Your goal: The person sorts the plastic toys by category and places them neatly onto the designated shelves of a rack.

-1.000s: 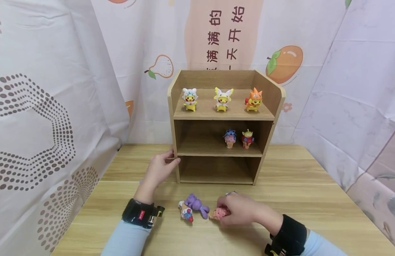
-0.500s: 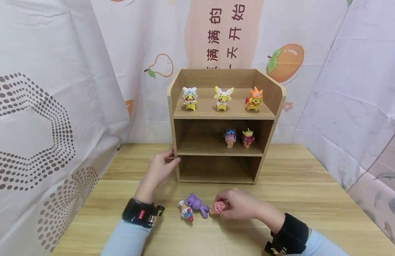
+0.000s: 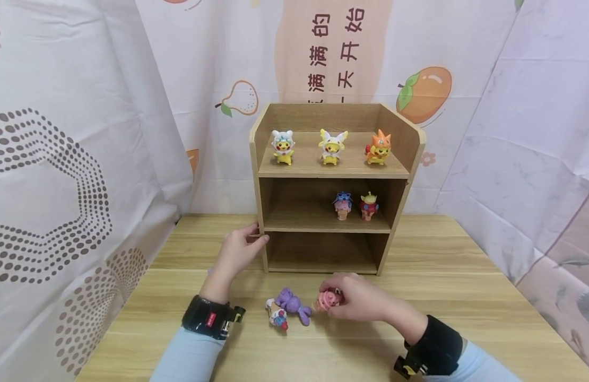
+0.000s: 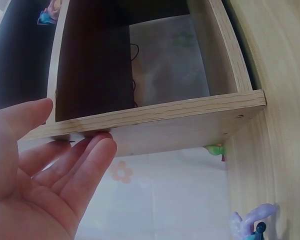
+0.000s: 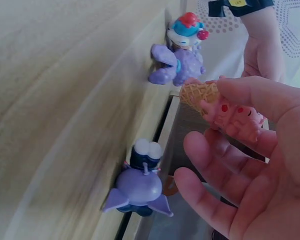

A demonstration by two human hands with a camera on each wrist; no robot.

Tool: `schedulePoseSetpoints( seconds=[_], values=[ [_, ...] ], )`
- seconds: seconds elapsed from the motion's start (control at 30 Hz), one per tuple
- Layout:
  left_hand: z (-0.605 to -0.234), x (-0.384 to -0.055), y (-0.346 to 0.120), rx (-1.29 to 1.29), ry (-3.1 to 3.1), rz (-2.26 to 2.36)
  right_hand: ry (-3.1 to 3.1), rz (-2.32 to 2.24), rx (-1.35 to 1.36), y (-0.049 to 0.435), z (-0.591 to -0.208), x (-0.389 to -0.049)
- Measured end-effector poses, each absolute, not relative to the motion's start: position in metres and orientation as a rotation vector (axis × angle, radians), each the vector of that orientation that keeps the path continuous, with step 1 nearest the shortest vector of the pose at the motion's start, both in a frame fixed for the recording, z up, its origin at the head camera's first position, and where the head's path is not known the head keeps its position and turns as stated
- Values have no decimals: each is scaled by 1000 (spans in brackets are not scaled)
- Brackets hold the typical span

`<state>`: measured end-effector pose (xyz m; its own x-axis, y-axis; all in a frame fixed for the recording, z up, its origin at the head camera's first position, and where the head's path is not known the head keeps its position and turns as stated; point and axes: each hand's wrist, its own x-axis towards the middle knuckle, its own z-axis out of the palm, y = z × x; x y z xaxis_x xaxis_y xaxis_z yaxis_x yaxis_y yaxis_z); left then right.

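My right hand (image 3: 354, 298) pinches a pink ice-cream-cone figurine (image 5: 229, 111) between thumb and fingers, just off the table; its waffle cone points left in the head view. At the wooden shelf's (image 3: 263, 212) left side, my left hand (image 3: 238, 249) holds the front edge of the side panel, thumb inside and fingertips outside. Left of the pink figurine lie a purple figurine (image 3: 294, 305) and a white cone figurine (image 3: 277, 314) with red and blue parts, touching each other. A lilac winged figurine (image 5: 139, 186) is near my right fingers, hidden in the head view.
On the top shelf stand three yellow figurines in costumes, one in orange (image 3: 378, 147). The middle shelf holds a blue-and-pink cone figurine (image 3: 343, 206) and a red-and-green one (image 3: 369, 206). Another purple figurine (image 4: 252, 220) lies left of the shelf. Printed curtains (image 3: 218, 53) surround the table (image 3: 428, 276).
My right hand has moved a little toward the shelf, raising and turning the pink figurine. The left hand stays on the shelf panel.
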<state>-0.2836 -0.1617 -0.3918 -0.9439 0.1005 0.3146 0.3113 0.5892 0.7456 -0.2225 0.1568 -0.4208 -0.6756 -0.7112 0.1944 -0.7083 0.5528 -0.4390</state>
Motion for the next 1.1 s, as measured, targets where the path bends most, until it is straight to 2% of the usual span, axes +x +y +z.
schedulePoseSetpoints(
  seconds=[0.6, 1.1],
  values=[
    [-393, -286, -163, -348, -2578, -1282, 2897, -836, -1169, 164, -402, -228],
    [-393, -285, -162, -342, -2575, -1280, 2944, -1028, -1214, 170, -379, -232]
  ],
)
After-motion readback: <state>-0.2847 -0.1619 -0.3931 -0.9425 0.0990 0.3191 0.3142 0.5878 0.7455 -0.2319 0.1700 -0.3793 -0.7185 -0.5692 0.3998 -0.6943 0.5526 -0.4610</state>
